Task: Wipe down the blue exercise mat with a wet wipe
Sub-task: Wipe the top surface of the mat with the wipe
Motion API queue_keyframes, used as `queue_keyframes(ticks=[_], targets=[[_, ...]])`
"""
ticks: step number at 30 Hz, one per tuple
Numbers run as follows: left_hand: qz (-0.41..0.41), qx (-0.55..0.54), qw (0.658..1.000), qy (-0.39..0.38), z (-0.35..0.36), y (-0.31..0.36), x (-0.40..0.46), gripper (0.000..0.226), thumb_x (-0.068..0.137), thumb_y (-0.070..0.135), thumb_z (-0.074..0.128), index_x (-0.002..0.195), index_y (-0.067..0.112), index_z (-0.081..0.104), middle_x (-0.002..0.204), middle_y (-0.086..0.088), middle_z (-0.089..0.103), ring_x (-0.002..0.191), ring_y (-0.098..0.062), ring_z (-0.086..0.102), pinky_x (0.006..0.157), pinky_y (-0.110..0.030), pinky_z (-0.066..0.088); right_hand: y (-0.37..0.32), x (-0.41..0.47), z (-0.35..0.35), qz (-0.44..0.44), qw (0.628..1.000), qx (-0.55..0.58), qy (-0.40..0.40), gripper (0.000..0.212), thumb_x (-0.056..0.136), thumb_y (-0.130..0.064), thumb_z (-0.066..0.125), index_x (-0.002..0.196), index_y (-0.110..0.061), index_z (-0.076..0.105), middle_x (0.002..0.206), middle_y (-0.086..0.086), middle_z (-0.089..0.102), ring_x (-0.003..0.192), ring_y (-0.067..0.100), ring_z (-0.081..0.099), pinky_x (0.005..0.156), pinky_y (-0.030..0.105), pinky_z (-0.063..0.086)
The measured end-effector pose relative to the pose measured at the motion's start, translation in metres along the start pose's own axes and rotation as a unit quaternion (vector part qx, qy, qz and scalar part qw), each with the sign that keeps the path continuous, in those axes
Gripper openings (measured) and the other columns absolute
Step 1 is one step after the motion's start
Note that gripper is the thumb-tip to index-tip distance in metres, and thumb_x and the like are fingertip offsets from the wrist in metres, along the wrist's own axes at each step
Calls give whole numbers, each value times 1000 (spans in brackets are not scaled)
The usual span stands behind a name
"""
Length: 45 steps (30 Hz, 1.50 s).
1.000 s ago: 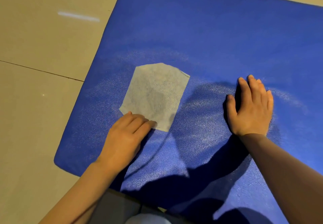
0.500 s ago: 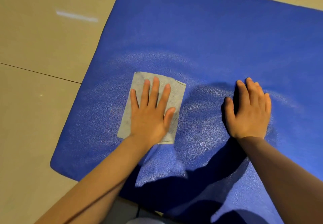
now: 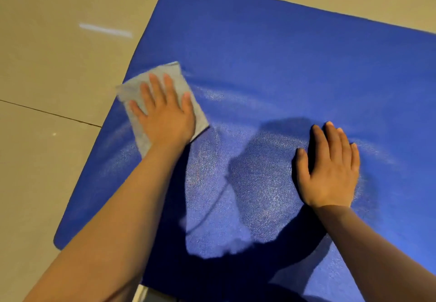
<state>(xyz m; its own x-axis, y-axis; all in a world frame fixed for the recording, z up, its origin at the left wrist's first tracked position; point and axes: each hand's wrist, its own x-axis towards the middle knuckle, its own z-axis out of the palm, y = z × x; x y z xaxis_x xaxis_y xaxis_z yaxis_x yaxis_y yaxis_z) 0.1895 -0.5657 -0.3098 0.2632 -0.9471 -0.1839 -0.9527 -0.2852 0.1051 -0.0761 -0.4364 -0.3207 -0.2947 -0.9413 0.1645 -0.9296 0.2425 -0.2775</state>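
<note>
Two flat hands are at work on the blue exercise mat. Your left hand lies with fingers spread and straight on the wet wipe, pressing it down at the mat's left edge, where one corner of the wipe overhangs onto the tile floor. Pull it back inboard so all of it cleans mat, and overlap your strokes toward the dry far edge. Your right hand, fingers straight and holding nothing, braces the mat; leave it there so the mat does not slide.
</note>
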Motion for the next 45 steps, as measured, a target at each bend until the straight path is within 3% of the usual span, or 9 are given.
queue_keyframes(ticks=[8,15,22,28,30,34,39,42,45], targets=[[426,34,904,-3,18,52,-26,58,97,52,31,147,27,46,155,-3,40,143,-29,37,115,-51,16,1,1,-2,2,1000,5,-3,60,93,-44,35,140,-11,50,151,12,42,142,31,32,118,48,15],[-60,-49,997,-1,-25,-68,42,63,104,52,22,159,26,9,166,-6,3,152,-27,3,121,-48,6,-1,2,-2,3,1000,4,-5,60,92,-44,36,140,-11,51,150,13,43,142,31,32,118,47,13],[153,4,988,8,6,8,-8,66,99,47,11,158,18,15,165,-8,9,152,-29,8,117,-44,-1,-2,2,-3,4,1000,-5,-9,61,92,-45,34,141,-11,50,151,13,42,142,31,31,118,48,13],[428,52,902,-25,17,14,-37,63,101,56,19,152,23,36,159,-4,32,147,-27,28,117,-48,13,-2,1,-3,3,1000,-3,-4,60,93,-44,35,140,-10,51,149,14,44,142,32,33,118,49,15],[410,39,911,-27,14,7,-25,66,96,62,22,154,31,27,162,1,22,150,-23,20,119,-46,9,-1,2,-3,8,1000,-2,-11,61,93,-45,34,140,-11,50,150,13,43,142,31,32,118,48,14],[130,-19,991,1,2,4,13,64,98,58,13,157,34,8,166,3,-1,153,-21,0,120,-42,-4,-6,-1,-4,15,1000,-6,-25,61,92,-45,35,140,-12,51,151,12,42,142,30,32,118,48,15],[-28,-41,999,19,-9,15,55,57,106,41,17,159,23,5,166,-3,-4,153,-24,-4,121,-48,-4,-13,53,-9,45,999,17,-2,60,86,-57,40,130,-18,55,146,9,44,134,25,36,109,44,19],[5,-24,999,30,-4,45,72,56,107,39,12,159,21,4,166,-4,-5,153,-25,-5,121,-49,-3,-20,113,15,112,993,11,16,71,90,-57,28,148,-17,39,159,11,27,148,26,19,118,50,5],[218,6,973,79,12,100,63,61,100,41,9,156,20,24,164,-5,19,151,-28,18,117,-47,4,-22,127,34,127,991,-17,26,69,93,-53,26,150,-14,36,158,14,28,147,31,20,117,55,7]])
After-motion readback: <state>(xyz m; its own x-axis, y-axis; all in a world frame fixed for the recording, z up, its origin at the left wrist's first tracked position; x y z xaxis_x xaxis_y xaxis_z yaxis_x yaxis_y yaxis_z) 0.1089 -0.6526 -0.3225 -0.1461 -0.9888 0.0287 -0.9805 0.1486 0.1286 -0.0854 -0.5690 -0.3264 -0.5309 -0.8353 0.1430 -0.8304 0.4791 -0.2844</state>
